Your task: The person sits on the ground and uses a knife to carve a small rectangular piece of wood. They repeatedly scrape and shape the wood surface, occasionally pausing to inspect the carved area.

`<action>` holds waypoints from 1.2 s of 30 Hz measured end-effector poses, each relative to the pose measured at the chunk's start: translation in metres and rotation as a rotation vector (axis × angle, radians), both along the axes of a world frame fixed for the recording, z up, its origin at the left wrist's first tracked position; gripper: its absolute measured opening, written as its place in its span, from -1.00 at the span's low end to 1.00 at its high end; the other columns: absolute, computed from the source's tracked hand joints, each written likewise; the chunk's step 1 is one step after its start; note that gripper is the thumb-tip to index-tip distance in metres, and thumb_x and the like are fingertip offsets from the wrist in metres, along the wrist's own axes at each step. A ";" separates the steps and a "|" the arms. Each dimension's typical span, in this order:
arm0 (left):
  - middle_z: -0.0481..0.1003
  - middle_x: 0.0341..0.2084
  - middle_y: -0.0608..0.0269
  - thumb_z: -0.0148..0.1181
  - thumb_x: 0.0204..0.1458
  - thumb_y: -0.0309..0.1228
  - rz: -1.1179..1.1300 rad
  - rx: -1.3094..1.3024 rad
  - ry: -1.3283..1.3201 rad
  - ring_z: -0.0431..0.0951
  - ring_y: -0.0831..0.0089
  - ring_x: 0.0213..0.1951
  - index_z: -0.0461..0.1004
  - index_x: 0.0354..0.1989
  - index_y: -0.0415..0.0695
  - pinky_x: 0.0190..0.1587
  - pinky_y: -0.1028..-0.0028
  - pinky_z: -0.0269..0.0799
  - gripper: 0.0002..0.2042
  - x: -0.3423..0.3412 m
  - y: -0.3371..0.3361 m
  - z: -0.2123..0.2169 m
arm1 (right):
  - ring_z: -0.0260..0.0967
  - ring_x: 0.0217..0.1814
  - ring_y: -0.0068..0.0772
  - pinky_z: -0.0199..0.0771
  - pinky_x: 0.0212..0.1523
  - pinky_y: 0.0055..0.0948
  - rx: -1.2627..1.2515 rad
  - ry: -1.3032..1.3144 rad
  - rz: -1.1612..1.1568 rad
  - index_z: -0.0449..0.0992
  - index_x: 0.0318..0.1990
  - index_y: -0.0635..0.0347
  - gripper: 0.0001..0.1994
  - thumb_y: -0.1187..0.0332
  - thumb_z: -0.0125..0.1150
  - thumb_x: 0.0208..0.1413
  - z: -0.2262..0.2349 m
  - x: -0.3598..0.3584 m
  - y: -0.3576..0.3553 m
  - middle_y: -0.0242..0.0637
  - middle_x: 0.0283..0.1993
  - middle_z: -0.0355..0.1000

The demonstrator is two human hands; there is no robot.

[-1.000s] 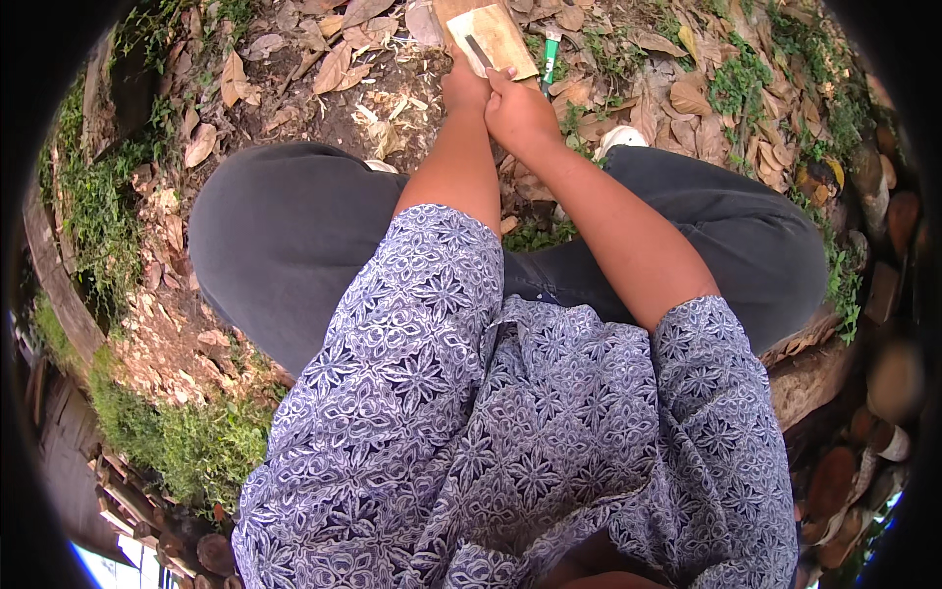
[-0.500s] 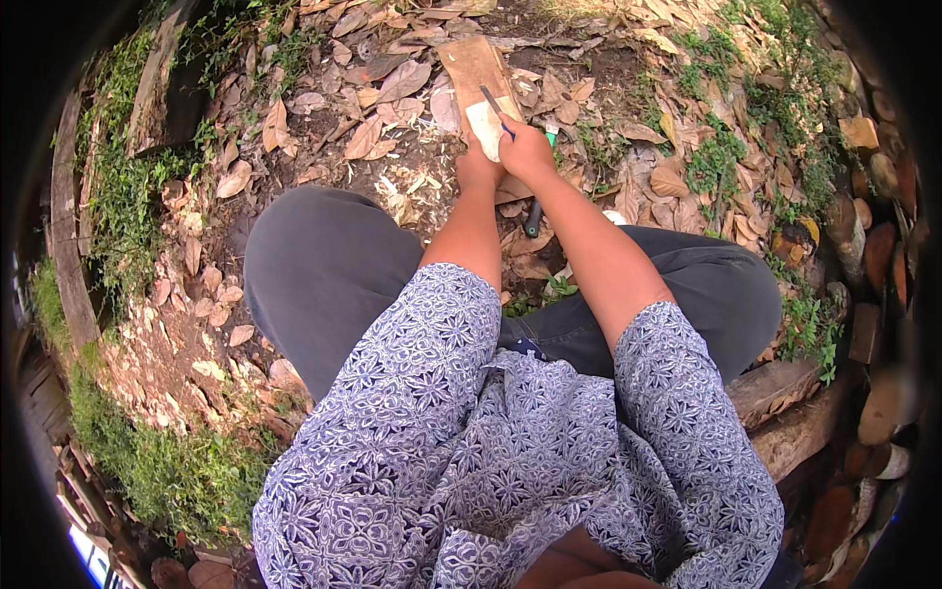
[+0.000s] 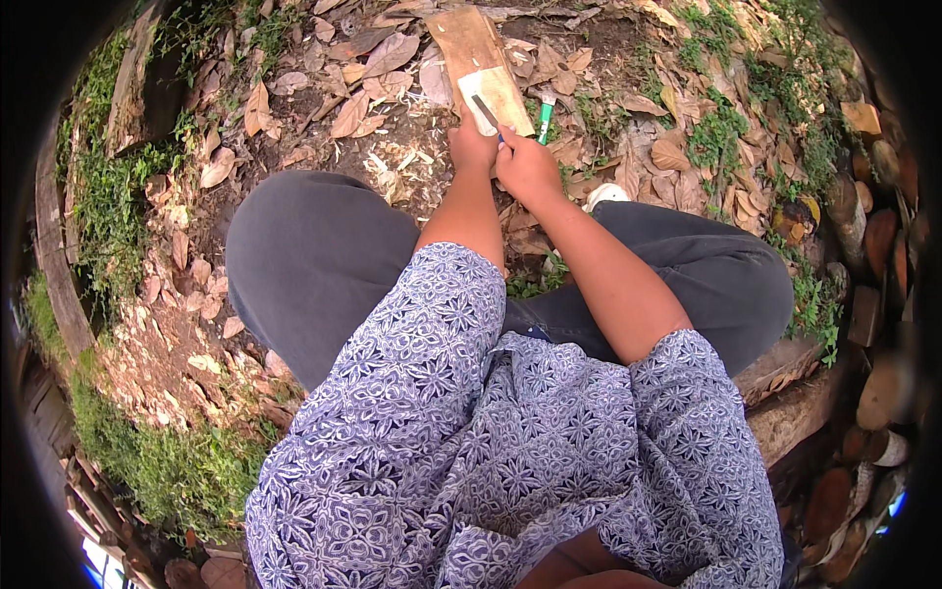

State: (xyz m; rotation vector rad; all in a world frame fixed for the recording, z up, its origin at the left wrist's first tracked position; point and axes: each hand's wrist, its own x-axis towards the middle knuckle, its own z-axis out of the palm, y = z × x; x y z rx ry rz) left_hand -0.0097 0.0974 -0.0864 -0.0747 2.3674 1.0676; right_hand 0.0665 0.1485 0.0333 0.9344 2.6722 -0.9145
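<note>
My left hand is closed around the near end of a pale, flat piece of wood, which rests on a longer brown wooden board on the ground. My right hand grips the blue handle of a tool with a narrow dark blade. This blade lies across the pale wood's face, its tip pointing away and slightly left. Most of the handle is hidden in my fist, and whether it is a knife or a chisel I cannot tell. Both hands are close together, just beyond my crossed legs.
A green tube-shaped thing with a pale end lies right of the board. Light wood shavings cover the soil to the left. Dry leaves are scattered around. A white rounded thing shows beside my right knee. Stacked logs line the right.
My right hand has drawn the blade back toward me, from past the pale wood's far edge to its middle. The green thing shows more fully, and a dark handle below it is now hidden.
</note>
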 end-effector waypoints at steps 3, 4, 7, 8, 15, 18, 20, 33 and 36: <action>0.39 -0.04 -0.19 0.53 -0.27 -0.01 -0.020 -0.002 0.011 0.49 -0.05 0.03 -0.03 0.48 0.14 0.05 0.17 0.46 0.10 -0.005 -0.002 -0.011 | 0.51 -0.07 0.10 0.49 0.01 -0.08 0.011 0.021 -0.014 0.51 0.18 -0.02 -0.59 0.27 -0.02 0.19 -0.001 -0.003 -0.001 0.06 -0.10 0.54; 0.39 -0.03 -0.19 0.53 -0.27 -0.02 -0.025 -0.002 0.010 0.49 -0.06 0.03 -0.02 0.48 0.14 0.05 0.17 0.46 0.09 -0.005 -0.001 -0.013 | 0.52 -0.08 0.09 0.49 -0.01 -0.08 0.019 0.030 -0.021 0.51 0.19 -0.02 -0.58 0.25 -0.01 0.19 -0.003 -0.004 0.001 0.04 -0.11 0.55; 0.40 -0.03 -0.21 0.53 -0.27 -0.02 -0.033 0.015 0.003 0.49 -0.06 0.04 0.01 0.48 0.12 0.05 0.17 0.46 0.08 -0.008 -0.001 -0.017 | 0.52 -0.11 0.10 0.51 -0.04 -0.08 -0.003 0.077 0.019 0.51 0.19 -0.02 -0.59 0.25 -0.01 0.19 -0.007 -0.003 0.004 0.06 -0.15 0.55; 0.40 -0.03 -0.21 0.54 -0.29 0.00 -0.033 0.035 -0.002 0.50 -0.07 0.04 0.02 0.47 0.10 0.05 0.17 0.47 0.09 -0.011 -0.001 -0.019 | 0.53 -0.12 0.11 0.51 -0.04 -0.08 0.001 0.073 0.020 0.51 0.19 -0.02 -0.58 0.26 -0.01 0.19 -0.009 -0.005 0.004 0.06 -0.16 0.55; 0.42 -0.09 -0.22 0.57 -0.42 0.15 -0.028 0.098 0.006 0.51 -0.07 0.00 0.03 0.47 0.03 0.01 0.17 0.48 0.20 -0.004 -0.007 -0.021 | 0.53 -0.10 0.12 0.52 0.00 -0.05 0.014 -0.004 -0.015 0.54 0.14 0.01 -0.61 0.29 0.01 0.17 -0.007 -0.004 -0.009 0.07 -0.14 0.55; 0.42 -0.11 -0.17 0.57 -0.40 0.12 -0.032 0.128 -0.006 0.51 -0.06 -0.02 0.03 0.47 0.04 0.00 0.19 0.47 0.18 -0.006 -0.005 -0.020 | 0.52 -0.08 0.12 0.51 0.03 -0.05 0.008 -0.028 -0.030 0.55 0.13 0.01 -0.62 0.29 0.01 0.17 -0.006 -0.002 -0.009 0.06 -0.12 0.56; 0.42 -0.12 -0.15 0.58 -0.38 0.10 -0.034 0.152 -0.022 0.51 -0.05 -0.02 0.03 0.47 0.05 0.00 0.19 0.47 0.17 -0.005 -0.003 -0.018 | 0.52 -0.07 0.11 0.51 0.03 -0.05 0.006 -0.016 -0.037 0.54 0.14 0.01 -0.61 0.29 0.01 0.17 -0.009 -0.002 -0.006 0.05 -0.11 0.55; 0.57 -0.15 -0.17 0.14 0.20 -0.05 -0.026 0.314 -0.057 0.63 0.08 -0.17 0.32 0.19 -0.28 -0.09 0.15 0.50 -0.43 -0.006 -0.009 -0.010 | 0.50 0.03 0.05 0.49 0.08 -0.08 -0.053 -0.086 -0.067 0.45 0.24 -0.05 -0.57 0.29 -0.06 0.23 -0.010 -0.019 -0.016 0.00 0.00 0.53; 0.44 -0.04 -0.25 -0.03 0.18 0.17 -0.007 0.239 -0.060 0.50 -0.04 0.02 0.26 0.20 -0.40 0.08 0.16 0.39 -0.24 -0.011 -0.008 -0.054 | 0.51 0.01 0.05 0.50 0.05 -0.13 -0.071 -0.059 -0.100 0.48 0.22 -0.07 -0.57 0.27 -0.01 0.19 -0.013 -0.023 -0.019 0.00 -0.04 0.55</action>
